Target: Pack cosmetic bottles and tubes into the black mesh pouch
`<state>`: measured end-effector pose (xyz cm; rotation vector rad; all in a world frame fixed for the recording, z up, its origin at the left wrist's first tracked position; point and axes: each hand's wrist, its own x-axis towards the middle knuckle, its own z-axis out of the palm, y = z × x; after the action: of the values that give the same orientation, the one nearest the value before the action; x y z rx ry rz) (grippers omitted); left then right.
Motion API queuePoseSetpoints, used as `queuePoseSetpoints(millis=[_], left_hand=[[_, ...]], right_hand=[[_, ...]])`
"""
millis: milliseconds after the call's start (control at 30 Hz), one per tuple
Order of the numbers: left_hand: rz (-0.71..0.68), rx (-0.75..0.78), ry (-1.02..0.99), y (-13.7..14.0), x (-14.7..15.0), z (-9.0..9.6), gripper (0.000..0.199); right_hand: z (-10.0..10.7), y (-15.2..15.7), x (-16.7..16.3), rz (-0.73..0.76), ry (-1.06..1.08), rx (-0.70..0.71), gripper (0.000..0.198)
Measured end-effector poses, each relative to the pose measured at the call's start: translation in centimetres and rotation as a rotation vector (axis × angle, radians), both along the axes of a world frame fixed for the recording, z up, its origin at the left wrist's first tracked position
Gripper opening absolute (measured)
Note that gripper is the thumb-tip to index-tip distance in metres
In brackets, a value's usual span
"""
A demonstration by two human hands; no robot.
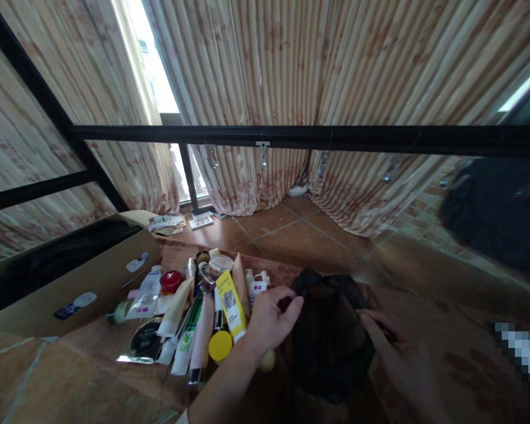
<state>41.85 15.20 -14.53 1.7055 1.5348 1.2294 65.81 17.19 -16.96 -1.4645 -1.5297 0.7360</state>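
Note:
Between my two hands hangs a black, thin, partly see-through bag [331, 335], its upper edge spread apart. My left hand [271, 315] pinches the left side of that edge, thumb against fingers. On the opposite side my right hand [388, 341] grips the edge the same way, its lower part in shadow. Just left of my left hand lies a pile of cosmetics: a yellow tube [231, 303], a round yellow lid [220, 346], a pink tube [202, 335], a green-and-white tube [188, 338], a red jar [171, 281] and a black compact [145, 340].
A cardboard box [92, 274] holding dark material stands at the left. The pile rests on a brown cloth [101, 347] over floor tiles. A black metal rail [291, 135] with hanging clips crosses ahead, before striped curtains [265, 70]. Papers [166, 222] lie behind the box.

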Motion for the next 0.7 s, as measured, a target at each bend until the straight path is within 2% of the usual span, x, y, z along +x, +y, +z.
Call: queuePoseSetpoints(millis=[233,467,600,700], left_hand=[[-0.079,0.027,-0.036,-0.7,0.3,0.2,0.035],[-0.146,0.051,-0.025,-1.1,0.6,0.8,0.046],[-0.121,0.041,-0.026,-1.0,0.8,0.5,0.046],[-0.046,0.088,-0.031,-0.6,0.7,0.0,0.04]], right_hand=[[0.1,-0.5,-1.0,0.001,0.048,0.085,0.028],[0.4,-0.7,-2.5,0.076,0.047,0.255,0.02],[0.6,-0.6,-2.6,0.07,0.03,0.28,0.021],[0.8,-0.6,-2.6,0.023,0.035,0.273,0.023]])
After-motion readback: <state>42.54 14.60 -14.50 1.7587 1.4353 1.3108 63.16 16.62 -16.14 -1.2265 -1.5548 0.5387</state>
